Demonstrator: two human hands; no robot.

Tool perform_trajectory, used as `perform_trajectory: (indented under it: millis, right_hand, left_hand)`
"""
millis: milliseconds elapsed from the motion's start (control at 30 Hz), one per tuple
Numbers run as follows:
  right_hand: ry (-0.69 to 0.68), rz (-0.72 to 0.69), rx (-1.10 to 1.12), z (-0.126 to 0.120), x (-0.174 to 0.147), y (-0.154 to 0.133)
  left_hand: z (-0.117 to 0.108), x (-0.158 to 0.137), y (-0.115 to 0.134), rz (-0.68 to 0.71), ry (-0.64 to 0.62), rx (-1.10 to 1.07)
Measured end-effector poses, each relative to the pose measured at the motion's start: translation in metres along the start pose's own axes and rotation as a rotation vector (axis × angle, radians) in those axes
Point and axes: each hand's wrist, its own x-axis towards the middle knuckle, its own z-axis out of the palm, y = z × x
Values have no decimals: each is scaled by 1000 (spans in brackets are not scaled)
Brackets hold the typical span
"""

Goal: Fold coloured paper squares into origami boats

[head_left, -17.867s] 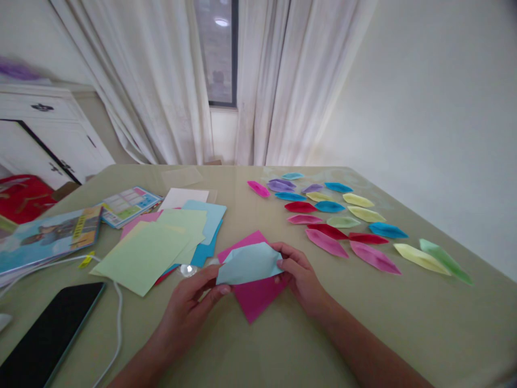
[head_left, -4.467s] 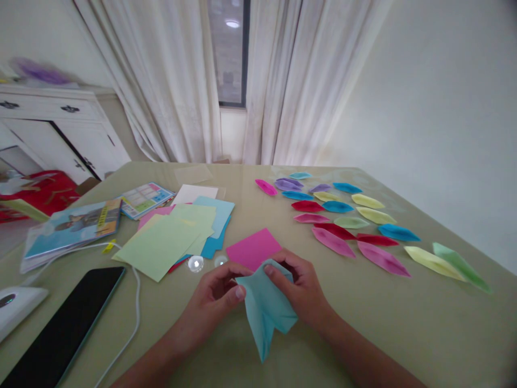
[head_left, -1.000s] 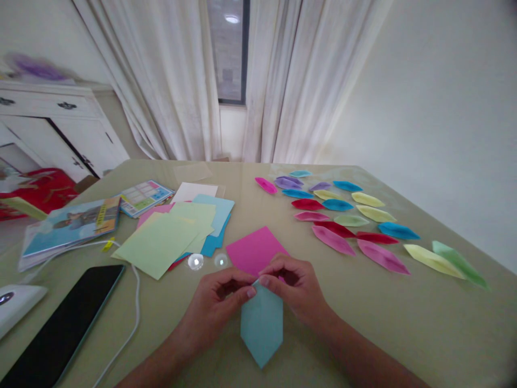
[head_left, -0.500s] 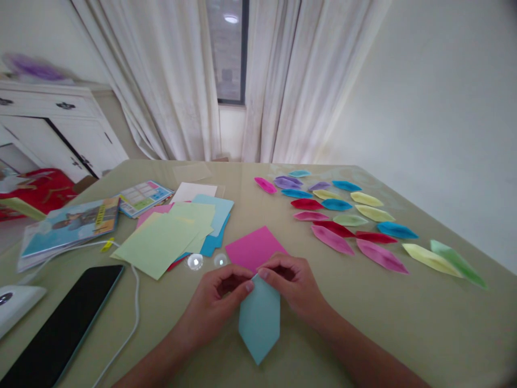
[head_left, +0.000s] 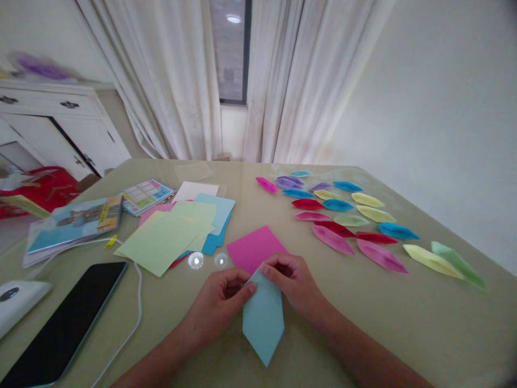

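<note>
A light blue folded paper (head_left: 264,320) hangs between my two hands, its lower end coming to a point towards me. My left hand (head_left: 220,302) pinches its upper left edge between thumb and fingers. At the top corner, my right hand (head_left: 293,280) has thumb and index finger closed on the same paper. Just beyond my fingers lies a flat magenta paper square (head_left: 256,245), its near corner hidden behind the hands and the blue paper.
Several folded paper boats (head_left: 337,205) in many colours lie at the right. Left of centre is a pile of coloured sheets (head_left: 165,237), with booklets (head_left: 76,221) behind. A black phone (head_left: 67,323) and a white cable (head_left: 139,302) lie at the near left of the table (head_left: 404,328).
The blue paper's lower tip has swung slightly to the right. My left hand now grips a little lower on its left edge, with the hands slightly farther apart.
</note>
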Motion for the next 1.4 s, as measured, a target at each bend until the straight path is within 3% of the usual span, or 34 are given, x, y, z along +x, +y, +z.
perform_trajectory:
  millis: [167, 300, 433, 600, 800, 967, 1133, 1400]
  right_hand:
    - [131, -25, 65, 0, 1, 1]
    - [36, 54, 128, -1, 3, 4]
    - [136, 16, 107, -2, 1, 5]
    - [187, 8, 150, -6, 1, 2]
    - [352, -35, 173, -14, 9, 4]
    - [319, -29, 164, -15, 12, 4]
    - [265, 16, 185, -20, 16, 9]
    - [250, 27, 186, -25, 20, 15]
  left_hand:
    - [0, 0, -1, -63, -54, -39]
    - [0, 1, 1, -32, -25, -35]
    - [-1, 1, 1, -62, -77, -106]
    - [2, -1, 0, 12, -148, -11]
    - [-12, 8, 2, 58, 315, -32]
    - [-30, 15, 6, 82, 461, -14]
    - [-32, 16, 8, 107, 430, -12]
    - [-30, 17, 7, 86, 256, 74]
